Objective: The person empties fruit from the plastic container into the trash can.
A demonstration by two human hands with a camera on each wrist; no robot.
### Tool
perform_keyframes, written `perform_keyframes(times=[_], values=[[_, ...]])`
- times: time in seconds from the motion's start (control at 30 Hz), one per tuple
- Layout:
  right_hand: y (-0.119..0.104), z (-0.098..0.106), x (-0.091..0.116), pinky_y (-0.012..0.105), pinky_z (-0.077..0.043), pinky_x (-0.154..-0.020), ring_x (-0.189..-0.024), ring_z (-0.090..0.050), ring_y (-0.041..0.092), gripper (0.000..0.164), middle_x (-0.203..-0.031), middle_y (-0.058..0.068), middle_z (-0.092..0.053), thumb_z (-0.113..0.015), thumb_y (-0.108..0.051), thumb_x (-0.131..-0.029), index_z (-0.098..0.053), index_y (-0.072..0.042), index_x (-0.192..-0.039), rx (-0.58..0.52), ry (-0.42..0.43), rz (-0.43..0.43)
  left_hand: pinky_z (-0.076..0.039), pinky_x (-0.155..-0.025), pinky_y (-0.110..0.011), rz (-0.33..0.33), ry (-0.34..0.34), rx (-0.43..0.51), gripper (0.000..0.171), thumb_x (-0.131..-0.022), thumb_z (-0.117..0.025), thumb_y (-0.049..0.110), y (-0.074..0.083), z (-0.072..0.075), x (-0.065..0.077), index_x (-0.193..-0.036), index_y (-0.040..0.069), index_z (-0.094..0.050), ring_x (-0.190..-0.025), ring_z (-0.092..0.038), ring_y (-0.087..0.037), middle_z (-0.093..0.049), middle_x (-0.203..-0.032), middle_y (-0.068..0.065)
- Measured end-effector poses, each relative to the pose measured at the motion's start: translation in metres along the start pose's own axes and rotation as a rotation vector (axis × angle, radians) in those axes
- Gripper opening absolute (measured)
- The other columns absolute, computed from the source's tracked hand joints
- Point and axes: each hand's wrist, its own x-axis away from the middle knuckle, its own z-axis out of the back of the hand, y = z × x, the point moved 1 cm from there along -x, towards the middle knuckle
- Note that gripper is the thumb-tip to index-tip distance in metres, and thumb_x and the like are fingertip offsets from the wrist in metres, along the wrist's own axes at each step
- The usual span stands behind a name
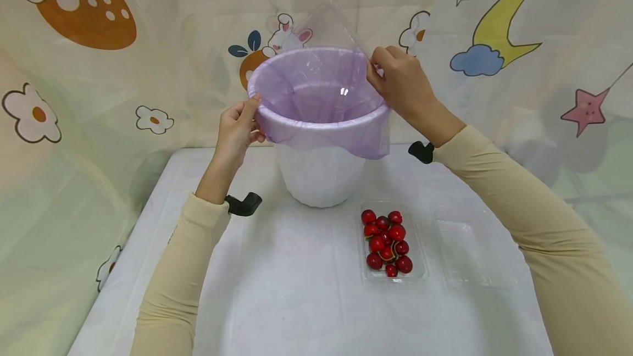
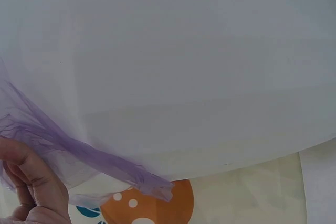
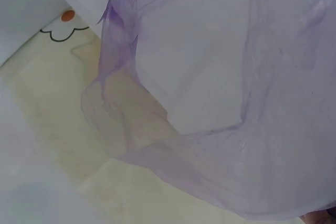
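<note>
A white trash can (image 1: 318,174) stands at the back of the table, lined with a thin purple garbage bag (image 1: 321,131) folded over its rim. At the left rim, my left hand (image 1: 237,125) grips the bag, thumb on top and fingers beneath the fold. My right hand (image 1: 403,81) pinches the bag's edge at the right rear rim, and a sheer pointed flap rises beside it. Curled left fingers (image 2: 37,182) show near the bag's bunched edge (image 2: 115,166) in the left wrist view. The right wrist view is mostly filled by loose bag film (image 3: 289,108).
In front of the can, toward the right, sits a clear plastic tray (image 1: 420,268) of red cherries (image 1: 386,240). An empty clear tray (image 1: 462,251) lies right of it, near my right sleeve. A patterned cloth (image 1: 198,59) hangs behind the white table (image 1: 296,290).
</note>
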Motion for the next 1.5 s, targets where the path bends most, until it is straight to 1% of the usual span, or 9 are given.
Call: perform_keyframes(times=[0.17,0.3,0.5,0.6,0.83,1.07,1.17,1.33,1.5], values=[[-0.001,0.0,-0.002,0.046,-0.056,-0.067,-0.074,-0.06,0.036,0.014,-0.083,0.025,-0.061,-0.052,-0.003,-0.095,-0.055,0.008,-0.087,-0.015,-0.016,-0.035,-0.044,-0.044,-0.015,0.0,0.003,0.006,0.033,-0.096,-0.062,0.031,0.0,0.001,0.0,-0.074,0.01,-0.05,-0.049,-0.045,-0.009,-0.046,-0.067,-0.001],[0.0,0.001,-0.003,0.041,-0.058,-0.075,-0.079,-0.064,0.034,0.015,-0.085,0.024,-0.064,-0.051,-0.004,-0.095,-0.058,0.009,-0.09,-0.076,-0.027,-0.149,-0.044,-0.043,-0.015,-0.002,0.009,0.006,0.033,-0.096,-0.062,0.03,0.0,0.0,0.0,-0.073,0.01,-0.049,-0.049,-0.045,-0.009,-0.046,-0.066,-0.001],[0.004,0.006,-0.006,0.007,-0.047,-0.064,-0.053,-0.057,-0.005,0.017,-0.087,0.021,-0.07,-0.052,-0.007,-0.092,-0.061,0.007,-0.092,-0.204,-0.003,-0.411,-0.044,-0.044,-0.015,0.005,0.004,-0.004,0.032,-0.096,-0.061,0.031,0.0,-0.001,0.0,-0.074,0.011,-0.049,-0.049,-0.045,-0.009,-0.046,-0.065,0.0],[0.004,0.01,-0.01,0.003,-0.043,-0.058,-0.046,-0.046,-0.018,0.018,-0.088,0.022,-0.07,-0.053,-0.008,-0.09,-0.063,0.006,-0.091,-0.241,-0.011,-0.502,-0.044,-0.045,-0.015,0.01,0.005,-0.012,0.032,-0.096,-0.061,0.031,0.0,-0.001,0.0,-0.075,0.011,-0.049,-0.049,-0.045,-0.008,-0.046,-0.065,0.001],[0.008,0.019,-0.015,0.008,-0.047,-0.063,-0.048,-0.052,-0.013,0.023,-0.081,0.011,-0.072,-0.059,-0.014,-0.087,-0.07,0.006,-0.093,-0.255,-0.107,-0.65,-0.045,-0.045,-0.015,0.008,-0.001,-0.012,0.032,-0.096,-0.062,0.033,0.0,-0.001,0.0,-0.078,0.01,-0.05,-0.049,-0.045,-0.008,-0.046,-0.065,0.001],[0.013,0.026,-0.014,0.012,-0.053,-0.062,-0.049,-0.065,0.003,0.028,-0.058,-0.009,-0.063,-0.061,-0.013,-0.088,-0.069,0.01,-0.102,-0.47,-0.184,-0.813,-0.044,-0.044,-0.015,0.013,0.005,-0.005,0.032,-0.096,-0.062,0.032,-0.001,-0.001,0.0,-0.076,0.01,-0.051,-0.048,-0.046,-0.008,-0.047,-0.065,0.0],[0.016,0.03,-0.014,0.014,-0.054,-0.066,-0.051,-0.067,0.008,0.028,-0.058,-0.007,-0.065,-0.061,-0.012,-0.088,-0.068,0.01,-0.104,-0.554,-0.179,-0.875,-0.044,-0.044,-0.016,0.017,0.006,0.005,0.031,-0.095,-0.063,0.032,-0.001,-0.001,0.0,-0.075,0.01,-0.052,-0.048,-0.046,-0.008,-0.047,-0.064,0.0],[0.021,0.039,-0.014,0.016,-0.055,-0.072,-0.052,-0.068,0.013,0.011,-0.061,-0.002,-0.068,-0.061,-0.01,-0.088,-0.07,-0.004,-0.087,-0.677,-0.128,-0.929,-0.044,-0.044,-0.016,0.012,0.01,-0.013,0.032,-0.095,-0.062,0.033,0.0,-0.001,0.0,-0.076,0.01,-0.052,-0.048,-0.046,-0.009,-0.047,-0.065,0.001],[0.025,0.05,-0.012,0.02,-0.056,-0.061,-0.05,-0.068,0.016,0.011,-0.063,0.003,-0.068,-0.065,-0.007,-0.087,-0.068,-0.007,-0.077,-0.791,-0.071,-0.954,-0.045,-0.045,-0.016,0.007,0.004,-0.014,0.032,-0.096,-0.062,0.033,-0.001,0.0,0.001,-0.077,0.01,-0.052,-0.049,-0.047,-0.008,-0.048,-0.065,0.0]])
